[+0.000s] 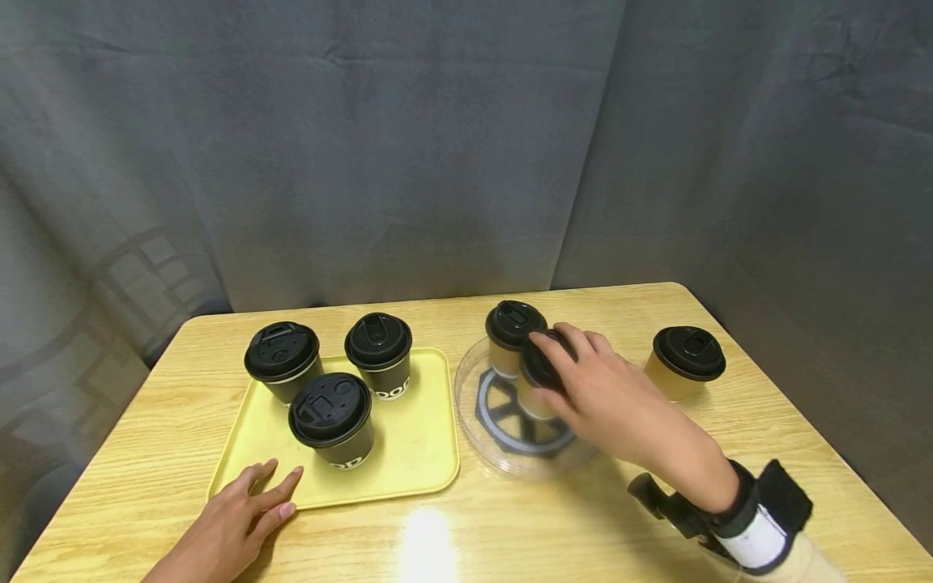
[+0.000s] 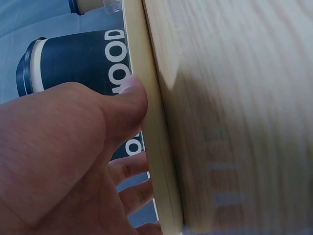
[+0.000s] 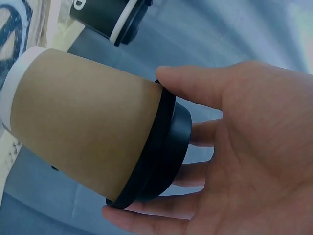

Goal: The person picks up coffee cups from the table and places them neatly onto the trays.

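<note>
My right hand (image 1: 612,389) grips a brown paper coffee cup (image 3: 85,120) by its black lid (image 3: 164,152), thumb on one side and fingers on the other. That cup is over the round clear tray (image 1: 466,417), beside another brown cup (image 1: 503,356); whether its base touches the tray I cannot tell. My left hand (image 1: 236,514) rests at the front left corner of the yellow tray (image 1: 408,453), its thumb (image 2: 132,98) against the rim. Near its fingers stands a black lidded cup (image 1: 342,441) with white lettering.
Two more black cups stand on the yellow tray, one at its back left (image 1: 291,380) and one at the back middle (image 1: 386,376). Another brown cup (image 1: 674,376) is right of the round tray on the wooden table (image 1: 350,542). A grey curtain (image 1: 401,162) hangs behind.
</note>
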`<state>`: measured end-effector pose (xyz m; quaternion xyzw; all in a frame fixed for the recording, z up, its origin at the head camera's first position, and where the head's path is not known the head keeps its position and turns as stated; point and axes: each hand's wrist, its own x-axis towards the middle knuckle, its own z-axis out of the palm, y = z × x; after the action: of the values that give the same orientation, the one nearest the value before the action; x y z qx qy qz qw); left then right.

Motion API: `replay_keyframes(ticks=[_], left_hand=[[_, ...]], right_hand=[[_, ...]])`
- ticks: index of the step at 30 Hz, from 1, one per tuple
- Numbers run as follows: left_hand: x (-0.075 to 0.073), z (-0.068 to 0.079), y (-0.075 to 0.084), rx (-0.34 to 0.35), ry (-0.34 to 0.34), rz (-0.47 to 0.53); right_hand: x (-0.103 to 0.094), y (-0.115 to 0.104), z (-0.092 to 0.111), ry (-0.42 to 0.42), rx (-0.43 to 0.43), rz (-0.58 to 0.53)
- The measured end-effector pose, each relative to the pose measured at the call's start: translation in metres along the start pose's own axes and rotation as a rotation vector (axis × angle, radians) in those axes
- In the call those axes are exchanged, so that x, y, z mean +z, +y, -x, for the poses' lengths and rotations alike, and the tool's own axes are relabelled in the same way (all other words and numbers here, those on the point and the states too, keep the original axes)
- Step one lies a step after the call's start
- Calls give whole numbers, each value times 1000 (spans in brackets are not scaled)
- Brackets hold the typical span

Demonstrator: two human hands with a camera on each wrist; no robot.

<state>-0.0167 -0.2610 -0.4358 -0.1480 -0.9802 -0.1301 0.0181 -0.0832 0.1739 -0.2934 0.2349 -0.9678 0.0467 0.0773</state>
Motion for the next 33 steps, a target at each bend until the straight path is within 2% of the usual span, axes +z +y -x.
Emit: replay_keyframes(ticks=[14, 23, 33], left_hand=[[1, 1, -1, -3, 8, -5], [-1, 0, 4, -28, 8, -7], [1, 0, 1, -25, -7, -4]], right_hand=[[24, -13, 0, -11, -43, -35], [35, -13, 1, -8, -59, -48], [48, -13, 3, 19, -54, -59]])
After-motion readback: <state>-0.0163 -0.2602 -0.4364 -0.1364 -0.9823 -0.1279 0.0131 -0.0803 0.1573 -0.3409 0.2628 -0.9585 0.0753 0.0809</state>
